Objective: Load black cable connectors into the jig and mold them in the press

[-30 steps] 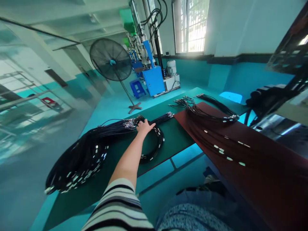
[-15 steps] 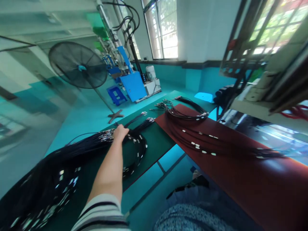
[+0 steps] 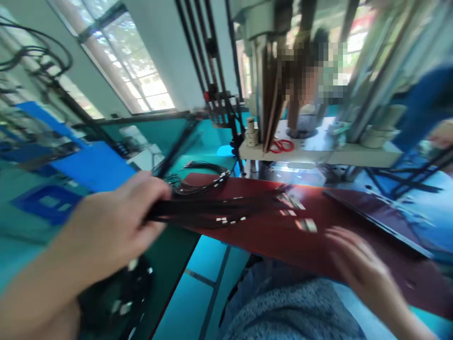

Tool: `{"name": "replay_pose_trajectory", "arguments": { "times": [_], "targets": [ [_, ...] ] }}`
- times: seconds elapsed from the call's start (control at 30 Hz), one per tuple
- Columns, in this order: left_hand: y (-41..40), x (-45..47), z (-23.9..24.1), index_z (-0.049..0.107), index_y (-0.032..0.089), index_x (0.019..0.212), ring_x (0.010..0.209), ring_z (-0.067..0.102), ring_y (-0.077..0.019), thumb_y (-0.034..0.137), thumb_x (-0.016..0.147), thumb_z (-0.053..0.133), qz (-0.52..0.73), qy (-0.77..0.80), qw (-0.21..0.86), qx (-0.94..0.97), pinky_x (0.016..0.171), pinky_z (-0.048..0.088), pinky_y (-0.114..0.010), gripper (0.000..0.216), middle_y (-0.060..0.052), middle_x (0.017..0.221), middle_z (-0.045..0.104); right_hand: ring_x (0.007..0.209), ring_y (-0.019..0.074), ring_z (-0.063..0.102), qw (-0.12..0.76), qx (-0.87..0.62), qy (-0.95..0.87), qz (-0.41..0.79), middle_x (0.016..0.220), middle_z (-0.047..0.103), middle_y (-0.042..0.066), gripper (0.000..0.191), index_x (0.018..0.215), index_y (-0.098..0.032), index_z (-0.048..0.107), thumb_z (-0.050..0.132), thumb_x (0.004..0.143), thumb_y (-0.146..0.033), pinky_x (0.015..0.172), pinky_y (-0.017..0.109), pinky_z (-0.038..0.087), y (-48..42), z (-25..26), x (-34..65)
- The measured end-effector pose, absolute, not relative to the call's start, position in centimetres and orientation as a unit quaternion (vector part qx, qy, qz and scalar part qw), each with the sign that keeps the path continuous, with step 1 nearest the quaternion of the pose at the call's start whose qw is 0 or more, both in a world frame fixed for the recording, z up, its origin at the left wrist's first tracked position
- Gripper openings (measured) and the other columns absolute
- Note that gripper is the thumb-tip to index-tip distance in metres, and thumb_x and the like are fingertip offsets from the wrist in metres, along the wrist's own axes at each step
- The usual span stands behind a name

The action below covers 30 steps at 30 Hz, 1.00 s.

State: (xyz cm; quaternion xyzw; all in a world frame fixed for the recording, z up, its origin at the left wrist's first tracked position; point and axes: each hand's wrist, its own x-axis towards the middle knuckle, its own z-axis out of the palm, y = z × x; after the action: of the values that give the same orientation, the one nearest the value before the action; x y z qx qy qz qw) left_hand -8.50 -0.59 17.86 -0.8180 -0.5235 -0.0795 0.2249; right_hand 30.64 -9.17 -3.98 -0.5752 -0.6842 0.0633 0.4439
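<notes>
My left hand [image 3: 138, 212] is closed around a bundle of black cables [image 3: 205, 208], held up over the edges of the two tables. The bundle stretches to the right, and its far end with white tags is blurred by motion. Over the red-brown tabletop [image 3: 262, 241], my right hand [image 3: 357, 259] hangs apart from the bundle, fingers stretched out and holding nothing. Another bunch of tagged black cables [image 3: 208, 182] lies curved at the far end of the red-brown table. Below my left forearm, coiled black cables [image 3: 139, 288] rest on the green tabletop [image 3: 173, 264].
A machine bench [image 3: 318, 153] with upright posts stands behind the red-brown table, carrying red-handled scissors [image 3: 282, 146]. A dark flat panel [image 3: 378, 222] lies on the table at right. Someone's blue sleeve [image 3: 428, 104] shows at far right. A blue stool [image 3: 46, 203] stands left.
My view has swung right. My left hand, earlier at the cables on the green table, now holds a bundle up nearer to me. My right hand has come into view.
</notes>
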Motion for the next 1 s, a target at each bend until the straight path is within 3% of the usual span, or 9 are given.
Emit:
{"name": "replay_pose_trajectory", "arguments": {
  "times": [0.13, 0.23, 0.37, 0.43, 0.6, 0.7, 0.77, 0.9, 1.0],
  "targets": [
    [2.4, 3.9, 14.5, 0.053, 0.024, 0.093, 0.061, 0.055, -0.0167, 0.026, 0.070, 0.049, 0.066, -0.279, 0.207, -0.935, 0.048, 0.034, -0.027, 0.023, -0.004, 0.096, 0.055, 0.123, 0.0305, 0.044, 0.486, -0.448, -0.591, 0.463, 0.134, 0.049, 0.004, 0.055, 0.133, -0.041, 0.043, 0.062, 0.081, -0.037, 0.101, 0.053, 0.036, -10.4, -5.2, 24.2],
    [5.0, 8.9, 10.1, 0.054, 0.022, 0.101, 0.065, 0.059, -0.0196, 0.021, 0.074, 0.048, 0.106, -0.147, 0.159, -0.971, 0.051, 0.040, -0.029, 0.028, -0.008, 0.098, 0.055, 0.119, 0.0286, 0.048, 0.646, -0.300, -0.389, 0.585, 0.133, 0.050, 0.003, 0.075, 0.139, -0.043, 0.028, 0.066, 0.075, -0.050, 0.099, 0.051, 0.036, -9.8, -5.2, 22.8],
    [7.5, 10.9, 3.3, 0.057, 0.021, 0.103, 0.071, 0.061, -0.0210, 0.021, 0.076, 0.048, 0.127, -0.090, 0.079, -0.985, 0.059, 0.047, -0.033, 0.028, -0.009, 0.102, 0.055, 0.119, 0.0245, 0.048, 0.730, -0.326, -0.260, 0.541, 0.132, 0.051, 0.004, 0.051, 0.130, -0.037, 0.045, 0.059, 0.082, -0.044, 0.100, 0.046, 0.035, -9.6, -4.6, 25.3],
    [7.4, 11.2, 0.8, 0.059, 0.022, 0.106, 0.084, 0.061, -0.0227, 0.025, 0.079, 0.049, 0.096, -0.092, 0.025, -0.991, 0.070, 0.049, -0.035, 0.029, -0.011, 0.111, 0.053, 0.117, 0.0245, 0.049, 0.720, -0.390, -0.248, 0.518, 0.123, 0.058, 0.007, 0.035, 0.119, -0.029, 0.058, 0.052, 0.087, -0.044, 0.102, 0.046, 0.033, -9.6, -4.2, 26.8],
    [4.4, 13.5, 0.9, 0.064, 0.021, 0.100, 0.107, 0.051, -0.0285, 0.042, 0.078, 0.057, -0.011, -0.091, -0.175, -0.980, 0.092, 0.040, -0.044, 0.031, -0.011, 0.115, 0.055, 0.122, 0.0248, 0.044, 0.655, -0.470, -0.386, 0.449, 0.126, 0.056, 0.003, 0.033, 0.111, -0.028, 0.064, 0.050, 0.087, -0.045, 0.106, 0.046, 0.028, -8.7, -3.0, 27.9],
    [3.3, 16.3, 2.8, 0.061, 0.018, 0.093, 0.074, 0.058, -0.0156, 0.041, 0.083, 0.049, 0.071, -0.053, -0.443, -0.892, 0.070, 0.048, -0.028, 0.028, -0.004, 0.083, 0.062, 0.120, 0.0243, 0.047, 0.622, -0.444, -0.421, 0.488, 0.130, 0.053, 0.003, 0.037, 0.120, -0.029, 0.058, 0.051, 0.087, -0.044, 0.103, 0.046, 0.034, -8.0, -2.2, 27.9],
    [3.4, 17.9, 3.3, 0.056, 0.016, 0.085, 0.049, 0.048, -0.0090, 0.037, 0.083, 0.047, 0.113, -0.076, -0.561, -0.816, 0.048, 0.039, -0.021, 0.024, 0.002, 0.062, 0.054, 0.113, 0.0257, 0.053, 0.650, -0.417, -0.372, 0.515, 0.129, 0.054, 0.005, 0.045, 0.128, -0.031, 0.050, 0.051, 0.085, -0.046, 0.095, 0.048, 0.042, -7.8, -1.6, 28.5],
    [3.8, 19.3, 2.4, 0.047, 0.017, 0.076, 0.040, 0.037, -0.0057, 0.034, 0.079, 0.050, 0.105, -0.129, -0.616, -0.770, 0.039, 0.028, -0.018, 0.017, 0.007, 0.052, 0.044, 0.122, 0.0259, 0.046, 0.749, -0.405, -0.352, 0.390, 0.133, 0.050, 0.004, 0.049, 0.130, -0.034, 0.047, 0.053, 0.083, -0.048, 0.101, 0.048, 0.036, -8.1, -0.6, 31.7],
    [3.6, 19.8, 1.9, 0.049, 0.016, 0.075, 0.043, 0.043, -0.0067, 0.032, 0.078, 0.048, 0.075, -0.140, -0.576, -0.802, 0.043, 0.033, -0.019, 0.016, 0.006, 0.053, 0.048, 0.123, 0.0241, 0.044, 0.703, -0.492, -0.399, 0.324, 0.132, 0.052, 0.002, 0.040, 0.124, -0.032, 0.054, 0.051, 0.086, -0.045, 0.105, 0.045, 0.033, -8.2, 0.1, 33.3]
  ]
}}
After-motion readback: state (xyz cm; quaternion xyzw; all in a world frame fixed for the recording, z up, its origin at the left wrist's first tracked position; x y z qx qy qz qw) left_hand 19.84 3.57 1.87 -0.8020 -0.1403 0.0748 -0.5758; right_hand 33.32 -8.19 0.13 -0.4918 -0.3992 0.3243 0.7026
